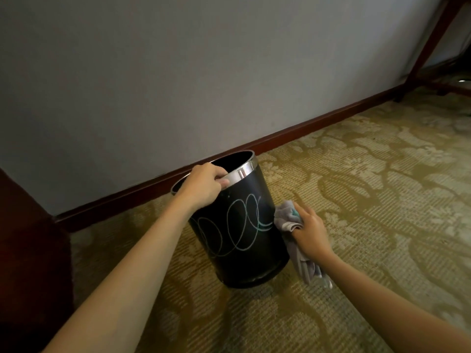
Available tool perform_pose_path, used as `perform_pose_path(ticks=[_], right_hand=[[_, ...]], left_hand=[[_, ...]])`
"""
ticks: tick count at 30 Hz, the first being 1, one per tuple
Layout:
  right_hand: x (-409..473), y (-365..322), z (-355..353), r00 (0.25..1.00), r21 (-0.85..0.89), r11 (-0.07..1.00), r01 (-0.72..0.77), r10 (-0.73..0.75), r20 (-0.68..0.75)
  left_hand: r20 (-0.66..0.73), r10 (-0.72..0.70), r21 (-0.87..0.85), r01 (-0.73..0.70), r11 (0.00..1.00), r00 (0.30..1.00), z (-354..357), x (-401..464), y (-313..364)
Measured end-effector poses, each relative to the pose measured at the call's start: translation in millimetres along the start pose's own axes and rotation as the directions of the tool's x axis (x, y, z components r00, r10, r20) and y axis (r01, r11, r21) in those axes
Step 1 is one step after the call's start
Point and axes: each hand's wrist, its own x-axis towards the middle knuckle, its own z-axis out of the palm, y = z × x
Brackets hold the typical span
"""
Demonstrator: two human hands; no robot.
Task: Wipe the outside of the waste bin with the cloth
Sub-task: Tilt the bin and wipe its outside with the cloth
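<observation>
A black waste bin (pixel 239 240) with a shiny metal rim stands on the carpet, tilted toward the wall. Pale looping scribbles run across its near side. My left hand (pixel 204 184) grips the rim, fingers curled over the edge. My right hand (pixel 311 228) holds a bunched grey cloth (pixel 286 217) against the bin's right side, level with the end of the scribble. The rest of the cloth hangs down below my wrist beside the bin.
A grey wall (pixel 178 72) with a dark red skirting board (pixel 293 133) runs behind the bin. Patterned olive carpet (pixel 369 187) covers the floor. Dark wooden furniture (pixel 25 238) stands at the left; wooden table legs (pixel 433 42) rise at the far right.
</observation>
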Motion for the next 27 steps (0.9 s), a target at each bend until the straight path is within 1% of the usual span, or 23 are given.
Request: perform_pose_path(ticks=[2, 4, 9, 12, 14, 16, 17, 18, 20, 23, 27], right_hand=[[-0.2, 2.4, -0.7, 1.0, -0.002, 1.0, -0.012, 0.012, 0.012], [0.8, 4.6, -2.7, 0.999, -0.029, 0.999, -0.022, 0.023, 0.032], [-2.5, 12.3, -4.8, 0.997, -0.059, 0.998, -0.036, 0.04, 0.072], [-3.0, 14.1, -3.6, 0.996, -0.06, 0.996, -0.062, 0.066, 0.057], [-2.8, 14.4, -2.7, 0.995, -0.068, 0.994, -0.085, 0.088, 0.045], [-3.0, 14.2, -2.2, 0.994, -0.073, 0.992, -0.099, 0.102, 0.048], [-2.9, 14.1, -2.4, 0.993, -0.067, 0.992, -0.104, 0.108, 0.052], [-2.5, 14.0, -2.8, 0.992, -0.06, 0.992, -0.107, 0.111, 0.058], [-1.9, 13.6, -3.4, 0.991, -0.053, 0.993, -0.108, 0.112, 0.067], [-1.2, 12.3, -2.7, 0.99, -0.053, 0.991, -0.121, 0.125, 0.061], [1.9, 9.8, -2.1, 0.987, -0.053, 0.988, -0.145, 0.148, 0.055]], left_hand=[[0.076, 0.035, -0.083, -0.029, 0.996, 0.996, -5.0, -3.5, -5.3], [0.154, 0.057, -0.108, -0.04, 0.993, 0.986, -14.5, -8.0, -18.1], [0.239, 0.08, -0.11, -0.055, 0.992, 0.968, -30.6, -19.5, -54.3], [0.333, 0.118, -0.196, -0.053, 0.979, 0.936, -28.8, -22.9, -57.4], [0.47, 0.125, -0.267, 0.005, 0.964, 0.874, -30.4, -25.6, -53.4], [0.616, 0.096, -0.214, 0.048, 0.976, 0.782, -30.3, -27.8, -49.6], [0.65, 0.082, -0.155, 0.026, 0.988, 0.756, -28.2, -28.9, -48.6], [0.654, 0.07, -0.095, -0.01, 0.995, 0.753, -24.8, -29.6, -47.9], [0.619, 0.065, -0.033, -0.057, 0.998, 0.783, -19.3, -31.5, -47.2], [0.56, 0.092, -0.069, -0.065, 0.996, 0.823, -18.1, -34.2, -49.6], [0.448, 0.102, -0.129, -0.048, 0.99, 0.888, -21.3, -36.2, -54.5]])
